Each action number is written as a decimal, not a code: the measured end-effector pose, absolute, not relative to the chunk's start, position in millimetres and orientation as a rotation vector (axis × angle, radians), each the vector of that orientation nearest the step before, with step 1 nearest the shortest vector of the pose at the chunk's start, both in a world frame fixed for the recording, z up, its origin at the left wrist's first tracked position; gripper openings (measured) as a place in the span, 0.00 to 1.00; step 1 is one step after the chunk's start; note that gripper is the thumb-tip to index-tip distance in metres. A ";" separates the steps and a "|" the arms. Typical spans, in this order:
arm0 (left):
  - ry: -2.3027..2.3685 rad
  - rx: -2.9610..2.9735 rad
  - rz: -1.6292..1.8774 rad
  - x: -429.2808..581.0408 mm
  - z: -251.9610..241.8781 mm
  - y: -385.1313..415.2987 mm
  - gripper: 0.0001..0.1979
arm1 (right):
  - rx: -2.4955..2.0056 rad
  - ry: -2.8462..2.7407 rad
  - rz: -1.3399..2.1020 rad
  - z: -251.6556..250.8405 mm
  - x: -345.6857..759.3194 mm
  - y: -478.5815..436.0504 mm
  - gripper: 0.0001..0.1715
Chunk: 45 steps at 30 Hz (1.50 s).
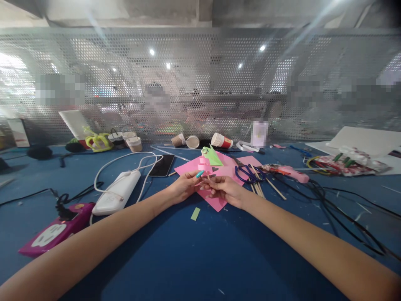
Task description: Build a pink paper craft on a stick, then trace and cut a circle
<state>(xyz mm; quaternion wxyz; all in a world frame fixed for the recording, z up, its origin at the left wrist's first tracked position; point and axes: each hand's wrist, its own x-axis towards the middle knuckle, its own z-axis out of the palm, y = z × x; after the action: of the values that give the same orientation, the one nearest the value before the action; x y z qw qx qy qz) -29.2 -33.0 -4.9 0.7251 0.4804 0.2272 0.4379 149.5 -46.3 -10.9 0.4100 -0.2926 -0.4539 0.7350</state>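
The left forearm reaches in slantwise, its hand palm inward, thumb laid along the fingers, pinching the lower end of a pink curled paper piece. That piece stands just above the fingertips, between both hands, with green folded paper close behind it and a pink sheet under the grip. The right hand meets the left, fingers curled, thumb near them; whether they clamp anything I cannot tell.
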 end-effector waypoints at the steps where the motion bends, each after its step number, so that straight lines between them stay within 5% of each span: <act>1: 0.491 1.062 0.953 -28.9 -4.6 -33.4 0.13 | -0.734 -1.132 1.851 -11.0 149.8 -46.0 0.12; 27: 0.538 1.036 0.961 -25.5 2.6 -40.0 0.21 | -0.761 -1.286 1.754 -10.4 143.3 -51.5 0.16; 41: 0.604 0.993 1.050 -26.3 4.2 -44.8 0.12 | -0.792 -1.341 1.693 -9.1 141.3 -55.4 0.20; 45: 0.621 0.949 1.084 -27.6 3.8 -43.7 0.16 | -0.774 -1.320 1.702 -8.6 141.2 -55.4 0.20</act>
<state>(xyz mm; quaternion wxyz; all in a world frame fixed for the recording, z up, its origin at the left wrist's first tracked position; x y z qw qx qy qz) -27.6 -43.7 3.8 0.7077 0.4275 0.2796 0.4881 141.2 -55.4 -8.6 0.4135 -0.3079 -0.5252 0.6770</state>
